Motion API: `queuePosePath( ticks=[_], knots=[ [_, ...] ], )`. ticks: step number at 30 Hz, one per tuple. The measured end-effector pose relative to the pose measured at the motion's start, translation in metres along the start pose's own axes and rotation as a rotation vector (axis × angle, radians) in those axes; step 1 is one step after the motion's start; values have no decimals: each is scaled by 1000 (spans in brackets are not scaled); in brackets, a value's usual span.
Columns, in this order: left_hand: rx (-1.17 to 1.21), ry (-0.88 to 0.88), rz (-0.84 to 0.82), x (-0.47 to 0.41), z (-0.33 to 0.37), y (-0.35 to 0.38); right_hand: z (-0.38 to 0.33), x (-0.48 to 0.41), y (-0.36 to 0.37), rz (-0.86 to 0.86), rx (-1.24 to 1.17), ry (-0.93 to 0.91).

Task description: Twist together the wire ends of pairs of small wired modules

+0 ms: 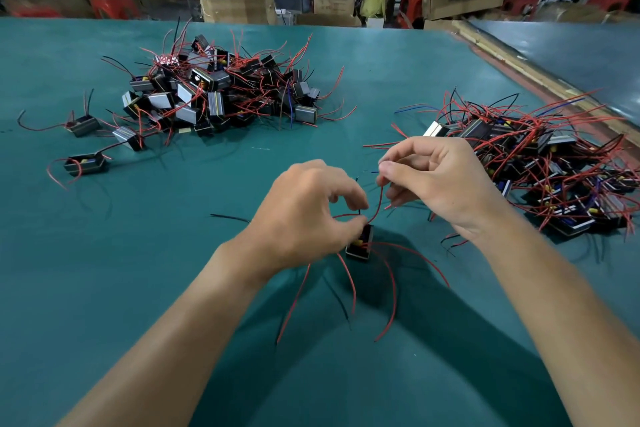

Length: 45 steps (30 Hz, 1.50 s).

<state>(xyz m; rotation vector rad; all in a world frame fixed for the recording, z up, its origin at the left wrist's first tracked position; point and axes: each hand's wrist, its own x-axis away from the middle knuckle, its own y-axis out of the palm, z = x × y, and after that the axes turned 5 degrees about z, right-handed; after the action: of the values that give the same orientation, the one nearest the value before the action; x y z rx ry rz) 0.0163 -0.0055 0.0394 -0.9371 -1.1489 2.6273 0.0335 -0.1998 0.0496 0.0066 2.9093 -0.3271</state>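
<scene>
Teal worktop [173,270] across the whole view, two bare forearms reaching in from the near edge. Close in, left hand [311,215] curled down over a small black module [360,243], thumb and forefinger pinched at its top edge; resting on the worktop or just above it, hard to tell. Several red leads [349,281] trailing from the module toward the near edge, a dark one among them. Just to the right and slightly higher, right hand [436,184], thumb and forefinger nipped on a red wire [380,199] curving up from the module, other fingers loosely curled. Hands close together but not touching. Left of the left wrist, a loose black wire [230,217] flat on the worktop. Beyond the right hand, a tangled heap of modules [540,163] with red, black and a few blue leads. Farther off on the left, a second heap [221,90], with three stray modules [85,163] nearer along its left side. Past the far edge, cardboard boxes [239,5], red stools [114,7] and people, all blurred.
</scene>
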Motion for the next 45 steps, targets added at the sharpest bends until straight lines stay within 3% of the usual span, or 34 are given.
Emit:
queuePosePath(
  ticks=[12, 16, 20, 25, 30, 45],
  knots=[
    [-59, -17, -44, -1, -8, 4, -1, 0, -1, -20, -24, -28],
    [71, -174, 55, -3, -10, 6, 0, -1, -1, -10, -12, -86],
    [170, -260, 94, -4, -10, 7, -3, 2, 2, -65, 73, -254],
    [240, -233, 63, -3, -8, 8, -1, 6, 6, -112, 131, -367],
    [267, -149, 65, -1, -7, 11, 2, 3, 8, -99, 141, -361],
    [326, -140, 101, 1, -6, 14, 1, 2, 3, -99, 132, -303]
  ],
)
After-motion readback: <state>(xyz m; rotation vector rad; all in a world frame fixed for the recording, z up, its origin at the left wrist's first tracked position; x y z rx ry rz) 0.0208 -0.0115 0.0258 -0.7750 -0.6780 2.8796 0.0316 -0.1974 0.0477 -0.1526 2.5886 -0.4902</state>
